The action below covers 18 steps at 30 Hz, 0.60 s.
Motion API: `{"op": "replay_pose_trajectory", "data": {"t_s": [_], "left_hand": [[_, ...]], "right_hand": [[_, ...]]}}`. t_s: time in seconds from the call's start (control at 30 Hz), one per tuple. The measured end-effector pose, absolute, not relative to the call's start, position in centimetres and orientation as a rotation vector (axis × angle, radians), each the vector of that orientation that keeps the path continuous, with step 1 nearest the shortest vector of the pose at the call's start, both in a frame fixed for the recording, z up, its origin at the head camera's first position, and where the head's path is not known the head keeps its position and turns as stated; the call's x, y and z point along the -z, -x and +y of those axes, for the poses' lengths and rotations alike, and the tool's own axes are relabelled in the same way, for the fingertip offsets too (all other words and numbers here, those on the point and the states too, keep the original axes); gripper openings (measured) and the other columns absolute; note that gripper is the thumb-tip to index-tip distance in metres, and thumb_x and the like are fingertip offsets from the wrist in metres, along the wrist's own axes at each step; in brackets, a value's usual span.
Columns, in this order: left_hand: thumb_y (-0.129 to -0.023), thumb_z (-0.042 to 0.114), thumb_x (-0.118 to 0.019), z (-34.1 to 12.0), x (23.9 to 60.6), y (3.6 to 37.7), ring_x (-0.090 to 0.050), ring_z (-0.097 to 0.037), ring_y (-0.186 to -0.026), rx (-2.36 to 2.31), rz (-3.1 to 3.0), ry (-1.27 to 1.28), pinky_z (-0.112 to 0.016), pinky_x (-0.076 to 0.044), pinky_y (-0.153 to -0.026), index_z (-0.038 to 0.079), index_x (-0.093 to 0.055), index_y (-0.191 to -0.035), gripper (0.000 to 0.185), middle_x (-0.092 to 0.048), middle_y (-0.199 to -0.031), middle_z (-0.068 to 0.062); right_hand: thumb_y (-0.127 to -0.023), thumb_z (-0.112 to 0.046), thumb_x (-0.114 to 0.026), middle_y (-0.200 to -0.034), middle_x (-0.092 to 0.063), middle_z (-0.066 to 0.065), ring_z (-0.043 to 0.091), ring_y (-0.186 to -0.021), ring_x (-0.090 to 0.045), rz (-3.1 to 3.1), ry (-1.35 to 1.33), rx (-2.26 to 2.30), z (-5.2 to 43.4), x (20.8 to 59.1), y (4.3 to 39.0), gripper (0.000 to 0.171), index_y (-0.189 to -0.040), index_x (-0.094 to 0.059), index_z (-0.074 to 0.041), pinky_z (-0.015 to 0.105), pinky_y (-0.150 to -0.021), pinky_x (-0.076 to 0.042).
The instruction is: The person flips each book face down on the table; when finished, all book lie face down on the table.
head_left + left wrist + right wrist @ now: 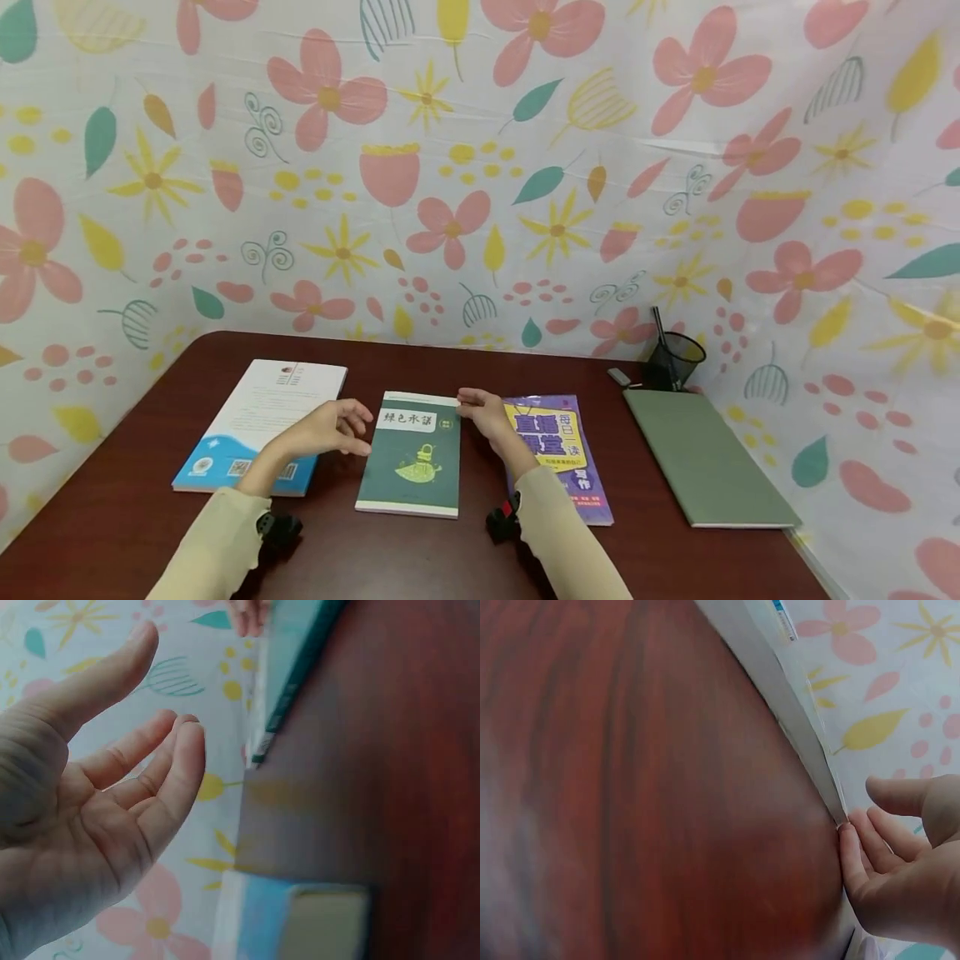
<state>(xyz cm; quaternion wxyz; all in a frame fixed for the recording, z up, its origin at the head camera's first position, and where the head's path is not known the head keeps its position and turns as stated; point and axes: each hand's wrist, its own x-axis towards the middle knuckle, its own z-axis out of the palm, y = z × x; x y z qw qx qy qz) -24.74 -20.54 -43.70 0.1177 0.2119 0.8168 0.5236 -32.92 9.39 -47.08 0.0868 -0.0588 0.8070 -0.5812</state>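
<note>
A green book (409, 454) is shown flat at the centre of the counter (112, 517). Its upper right corner is touched by the right hand (483, 414), fingers seemingly loose. At 9 o'clock, the left hand (330, 427) is held open beside it, over a white-and-blue book (255, 417). At 3 o'clock lies a purple book (558, 454).

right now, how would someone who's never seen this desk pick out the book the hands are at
On the dark wooden table, three books lie in a row in front of the person. It is the middle one, the green book, between the left hand and right hand. Only its cover is dark green, with a white title strip.
</note>
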Motion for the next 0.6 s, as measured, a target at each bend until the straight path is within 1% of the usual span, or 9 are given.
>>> {"op": "replay_pose_trajectory", "data": {"t_s": [0.07,0.13,0.23,0.33,0.4,0.5,0.6], "left_hand": [[-0.079,0.012,-0.079,-20.2,44.0,24.6,-0.054,-0.016,-0.071,-1.499,2.362,-0.62,-0.033,-0.053,-0.063,-0.014,-0.043,-0.113,0.056,-0.052,-0.094,-0.021],[-0.077,0.011,-0.081,-19.9,44.3,24.5,-0.049,-0.015,-0.071,-1.47,2.324,-0.606,-0.03,-0.049,-0.062,-0.011,-0.04,-0.111,0.058,-0.049,-0.091,-0.017],[-0.075,0.012,-0.083,-19.6,44.5,24.2,-0.046,-0.015,-0.068,-1.386,2.313,-0.606,-0.027,-0.043,-0.06,-0.01,-0.039,-0.114,0.063,-0.048,-0.088,-0.011],[-0.073,0.011,-0.084,-19.4,44.1,24.0,-0.049,-0.014,-0.062,-1.323,2.315,-0.599,-0.027,-0.045,-0.058,-0.012,-0.035,-0.123,0.073,-0.049,-0.082,-0.009],[-0.071,0.011,-0.084,-19.3,43.8,23.7,-0.051,-0.015,-0.06,-1.279,2.318,-0.577,-0.028,-0.048,-0.057,-0.014,-0.031,-0.128,0.082,-0.049,-0.08,-0.008],[-0.069,0.013,-0.087,-19.0,43.5,23.4,-0.051,-0.015,-0.062,-1.208,2.317,-0.55,-0.029,-0.05,-0.058,-0.015,-0.026,-0.134,0.093,-0.051,-0.082,-0.009],[-0.066,0.016,-0.089,-18.9,43.5,23.1,-0.05,-0.016,-0.069,-1.154,2.312,-0.546,-0.028,-0.048,-0.063,-0.015,-0.025,-0.138,0.102,-0.052,-0.088,-0.01]], "right_hand": [[-0.095,-0.007,-0.059,-0.133,-0.059,0.021,0.036,-0.123,-0.056,2.416,0.16,1.739,9.2,47.2,32.8,0.04,-0.134,-0.055,0.002,0.043,-0.101,-0.05],[-0.095,-0.008,-0.059,-0.134,-0.059,0.02,0.036,-0.123,-0.056,2.429,0.127,1.738,9.1,47.3,32.6,0.04,-0.134,-0.056,0.001,0.043,-0.101,-0.05],[-0.095,-0.009,-0.059,-0.136,-0.057,0.019,0.036,-0.124,-0.054,2.443,0.08,1.735,9.0,47.3,32.3,0.041,-0.134,-0.056,-0.001,0.046,-0.102,-0.049],[-0.095,-0.011,-0.059,-0.137,-0.057,0.017,0.035,-0.125,-0.053,2.478,0.038,1.728,8.7,47.2,32.4,0.039,-0.133,-0.058,-0.004,0.047,-0.102,-0.048],[-0.095,-0.012,-0.06,-0.134,-0.059,0.016,0.034,-0.122,-0.055,2.513,0.005,1.725,8.4,47.3,32.4,0.035,-0.13,-0.061,-0.005,0.047,-0.101,-0.048],[-0.095,-0.012,-0.061,-0.127,-0.063,0.014,0.033,-0.117,-0.058,2.577,-0.055,1.723,7.9,47.4,32.4,0.029,-0.123,-0.065,-0.005,0.045,-0.097,-0.051],[-0.094,-0.013,-0.062,-0.122,-0.065,0.014,0.032,-0.113,-0.06,2.62,-0.099,1.722,7.5,47.6,32.3,0.026,-0.119,-0.066,-0.006,0.044,-0.094,-0.052]]}}
